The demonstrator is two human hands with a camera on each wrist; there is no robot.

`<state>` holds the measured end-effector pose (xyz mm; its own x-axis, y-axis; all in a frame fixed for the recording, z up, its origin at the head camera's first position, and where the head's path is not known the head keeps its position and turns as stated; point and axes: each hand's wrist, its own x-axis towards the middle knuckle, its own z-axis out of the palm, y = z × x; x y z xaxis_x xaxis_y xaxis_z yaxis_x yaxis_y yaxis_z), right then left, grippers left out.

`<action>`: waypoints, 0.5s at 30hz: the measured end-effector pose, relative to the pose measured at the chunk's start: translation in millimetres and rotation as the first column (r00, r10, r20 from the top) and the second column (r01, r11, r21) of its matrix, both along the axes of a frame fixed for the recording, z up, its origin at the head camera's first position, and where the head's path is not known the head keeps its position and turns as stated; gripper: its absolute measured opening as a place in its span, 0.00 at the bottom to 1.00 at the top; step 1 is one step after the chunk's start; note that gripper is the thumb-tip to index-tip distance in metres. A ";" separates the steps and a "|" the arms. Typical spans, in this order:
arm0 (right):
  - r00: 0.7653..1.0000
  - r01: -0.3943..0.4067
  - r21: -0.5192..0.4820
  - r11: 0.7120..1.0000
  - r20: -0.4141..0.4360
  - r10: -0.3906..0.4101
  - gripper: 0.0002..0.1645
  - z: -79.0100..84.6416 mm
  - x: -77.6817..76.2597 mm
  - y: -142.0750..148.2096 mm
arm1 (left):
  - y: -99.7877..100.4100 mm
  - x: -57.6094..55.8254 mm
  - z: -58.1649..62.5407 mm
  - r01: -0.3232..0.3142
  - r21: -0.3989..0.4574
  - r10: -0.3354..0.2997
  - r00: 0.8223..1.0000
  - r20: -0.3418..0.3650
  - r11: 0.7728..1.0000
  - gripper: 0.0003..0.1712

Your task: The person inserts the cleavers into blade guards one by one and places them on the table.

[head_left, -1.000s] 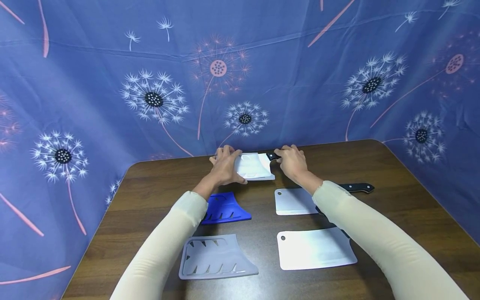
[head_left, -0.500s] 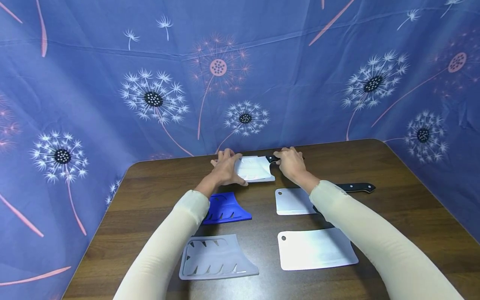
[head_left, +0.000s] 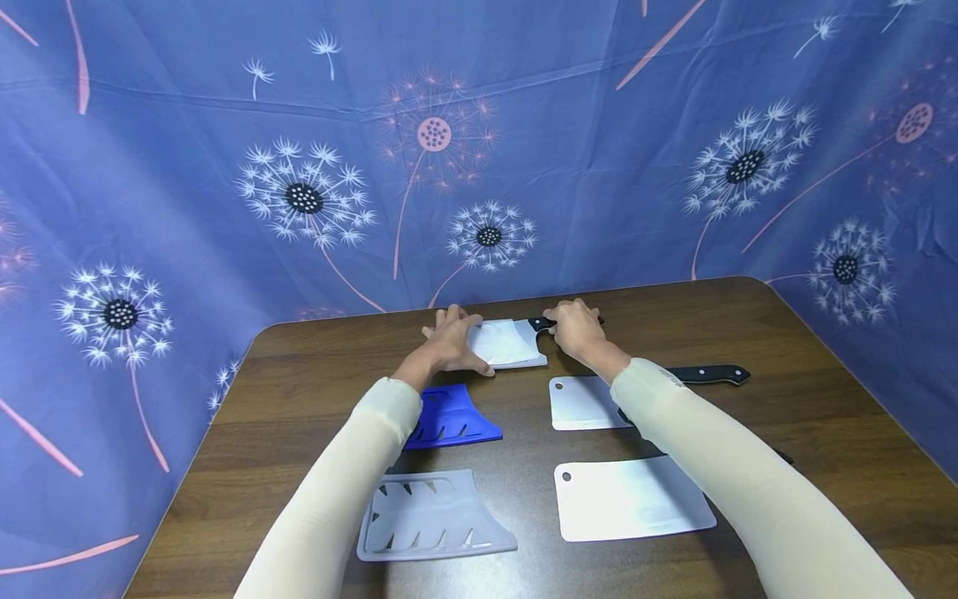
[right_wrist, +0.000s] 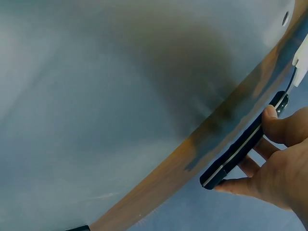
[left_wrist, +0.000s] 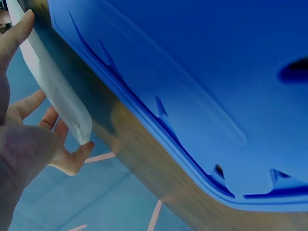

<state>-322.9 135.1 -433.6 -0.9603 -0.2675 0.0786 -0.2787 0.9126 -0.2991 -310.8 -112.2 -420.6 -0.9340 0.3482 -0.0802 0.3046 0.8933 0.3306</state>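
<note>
At the far side of the table, a white blade cover (head_left: 507, 343) encloses most of a knife's blade. My left hand (head_left: 451, 339) grips its left end, thumb at the near edge and fingers at the far one; the left wrist view shows the white cover (left_wrist: 60, 91) between thumb and fingers. From the cover's right end comes the knife's black handle (head_left: 539, 324), which my right hand (head_left: 576, 327) holds. In the right wrist view the thumb and fingers lie round that black handle (right_wrist: 240, 147), with a little blade showing before the white cover (right_wrist: 301, 60).
Nearer me on the left lie a blue blade cover (head_left: 452, 416), partly behind my left forearm, and a grey blade cover (head_left: 434, 516). To the right lie a smaller cleaver (head_left: 587, 403) and a larger cleaver (head_left: 632, 499), their handles partly hidden by my right arm.
Both hands have shifted slightly toward me, bringing the covered knife a little away from the table's far edge. The other covers and cleavers stay where they were.
</note>
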 end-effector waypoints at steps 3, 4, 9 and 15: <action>1.000 0.005 0.014 1.000 0.025 -0.005 0.24 0.3 -1.8 -1.8 | -1.3 -1.8 -1.3 -0.001 0.001 0.001 1.000 0.018 1.000 0.58; 0.999 0.007 0.018 1.000 0.035 -0.008 0.24 0.5 -2.3 -2.3 | -1.7 -2.3 -1.8 0.000 0.002 0.000 1.000 0.022 1.000 0.58; 0.997 0.011 0.025 1.000 0.074 -0.013 0.24 0.1 -4.6 -4.9 | -3.0 -4.3 -4.2 0.001 -0.010 0.000 0.999 0.053 1.000 0.58; 0.997 0.000 0.055 0.999 0.080 -0.005 0.24 -2.1 -6.6 -6.7 | -5.4 -6.9 -9.1 0.000 -0.019 0.002 0.997 0.076 1.000 0.59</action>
<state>-329.5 128.4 -435.8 -0.9637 -0.2668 -0.0129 -0.2535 0.9289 -0.2700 -317.7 -117.7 -429.7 -0.9254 0.3449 -0.1572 0.2784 0.8999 0.3357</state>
